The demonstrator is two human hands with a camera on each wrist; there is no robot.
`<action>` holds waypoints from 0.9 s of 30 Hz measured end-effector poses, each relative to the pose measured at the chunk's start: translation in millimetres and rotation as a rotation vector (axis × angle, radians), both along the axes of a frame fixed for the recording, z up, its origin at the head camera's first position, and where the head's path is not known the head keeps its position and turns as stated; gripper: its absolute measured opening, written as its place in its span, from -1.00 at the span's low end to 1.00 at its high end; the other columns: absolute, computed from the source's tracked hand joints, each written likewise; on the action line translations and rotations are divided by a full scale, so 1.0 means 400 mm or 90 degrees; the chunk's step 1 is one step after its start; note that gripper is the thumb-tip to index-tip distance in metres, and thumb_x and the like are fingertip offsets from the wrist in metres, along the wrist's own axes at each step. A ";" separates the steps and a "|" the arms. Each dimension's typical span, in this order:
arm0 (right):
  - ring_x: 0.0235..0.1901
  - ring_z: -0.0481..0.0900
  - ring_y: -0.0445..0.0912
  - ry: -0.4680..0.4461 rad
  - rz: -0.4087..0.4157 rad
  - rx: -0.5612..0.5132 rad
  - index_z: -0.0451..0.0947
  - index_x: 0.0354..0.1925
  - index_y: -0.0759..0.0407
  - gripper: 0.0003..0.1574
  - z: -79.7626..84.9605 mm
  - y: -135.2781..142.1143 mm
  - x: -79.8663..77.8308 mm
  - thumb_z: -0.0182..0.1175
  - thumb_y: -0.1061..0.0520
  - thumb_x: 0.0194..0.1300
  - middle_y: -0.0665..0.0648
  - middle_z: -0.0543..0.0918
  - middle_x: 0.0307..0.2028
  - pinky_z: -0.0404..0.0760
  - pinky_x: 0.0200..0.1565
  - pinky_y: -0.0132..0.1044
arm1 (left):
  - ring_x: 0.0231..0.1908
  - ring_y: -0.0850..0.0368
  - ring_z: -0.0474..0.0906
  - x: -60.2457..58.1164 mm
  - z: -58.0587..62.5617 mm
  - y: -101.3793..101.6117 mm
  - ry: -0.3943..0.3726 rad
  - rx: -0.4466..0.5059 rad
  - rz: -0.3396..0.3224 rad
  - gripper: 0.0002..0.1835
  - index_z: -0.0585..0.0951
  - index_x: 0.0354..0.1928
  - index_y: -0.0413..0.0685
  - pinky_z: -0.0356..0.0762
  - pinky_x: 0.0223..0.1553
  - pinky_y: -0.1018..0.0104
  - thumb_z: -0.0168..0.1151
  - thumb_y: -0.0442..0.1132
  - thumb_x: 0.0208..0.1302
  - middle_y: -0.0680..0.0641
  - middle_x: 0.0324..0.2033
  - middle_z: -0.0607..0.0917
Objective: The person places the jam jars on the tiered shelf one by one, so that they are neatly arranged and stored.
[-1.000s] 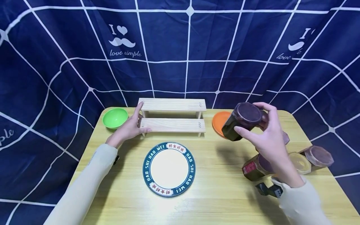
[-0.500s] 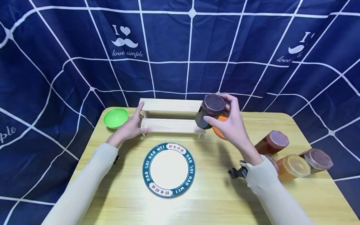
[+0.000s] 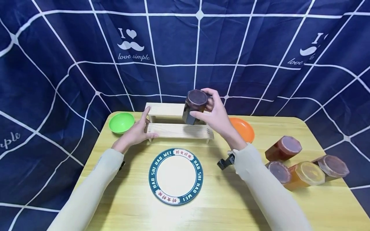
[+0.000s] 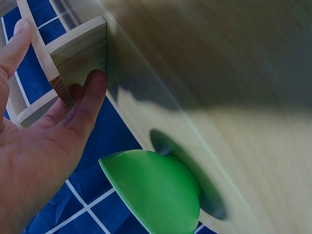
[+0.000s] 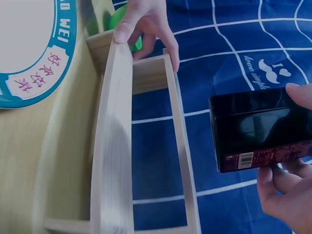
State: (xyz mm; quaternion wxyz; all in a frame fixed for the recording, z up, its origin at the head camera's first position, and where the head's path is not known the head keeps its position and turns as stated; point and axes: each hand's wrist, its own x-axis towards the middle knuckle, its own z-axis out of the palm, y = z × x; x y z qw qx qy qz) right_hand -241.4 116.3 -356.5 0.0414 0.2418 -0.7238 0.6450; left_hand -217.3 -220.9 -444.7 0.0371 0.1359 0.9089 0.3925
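Observation:
My right hand (image 3: pixel 215 114) grips a dark faceted jar (image 3: pixel 193 107) with a round lid, pinched between thumb and fingers. In the head view the jar overlaps the two-step wooden rack (image 3: pixel 179 131); the right wrist view has it off to the side of the rack, its barcode label (image 5: pixel 263 156) showing. My left hand (image 3: pixel 136 131) holds the rack's left end, thumb on the lower step and fingers reaching to the upper one. From the left wrist, the fingers (image 4: pixel 90 105) lie against the rack's end panel (image 4: pixel 83 51).
A green bowl (image 3: pixel 121 123) stands left of the rack, an orange plate (image 3: pixel 242 129) to its right. In front lies a white plate with a teal rim (image 3: pixel 153 175). Several jars cluster at right, among them a red one (image 3: pixel 277 150) and a yellow one (image 3: pixel 300 176). Blue cloth (image 3: pixel 173 38) hangs behind.
My right hand has carried the dark jar leftward from over the orange plate to over the rack, uncovering the jars at right. My left hand stays on the rack's end.

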 end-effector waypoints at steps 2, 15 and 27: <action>0.19 0.71 0.06 -0.004 0.007 -0.004 0.28 0.49 0.13 0.05 -0.002 -0.019 -0.017 0.59 0.42 0.19 0.24 0.68 0.27 0.64 0.21 -0.15 | 0.05 -0.34 0.62 0.000 -0.001 0.000 -0.001 0.002 -0.002 0.39 -0.32 0.77 0.00 0.47 0.24 -0.26 0.65 -0.17 0.31 -0.45 0.12 0.65; 0.22 0.66 0.04 -0.076 0.057 -0.045 0.37 0.49 0.02 0.07 -0.024 -0.129 -0.118 0.63 0.41 0.15 0.20 0.68 0.27 0.56 0.29 -0.13 | 0.10 -0.31 0.63 0.000 -0.009 0.003 -0.001 -0.003 0.001 0.39 -0.29 0.77 0.03 0.48 0.26 -0.23 0.66 -0.17 0.29 -0.43 0.13 0.67; 0.18 0.67 0.04 -0.106 0.072 -0.075 0.37 0.48 0.08 0.04 -0.040 -0.194 -0.167 0.59 0.47 0.15 0.25 0.69 0.25 0.56 0.26 -0.17 | 0.03 -0.32 0.62 -0.001 -0.003 -0.005 -0.004 -0.013 0.009 0.39 -0.29 0.78 0.10 0.49 0.21 -0.25 0.66 -0.12 0.30 -0.40 0.12 0.64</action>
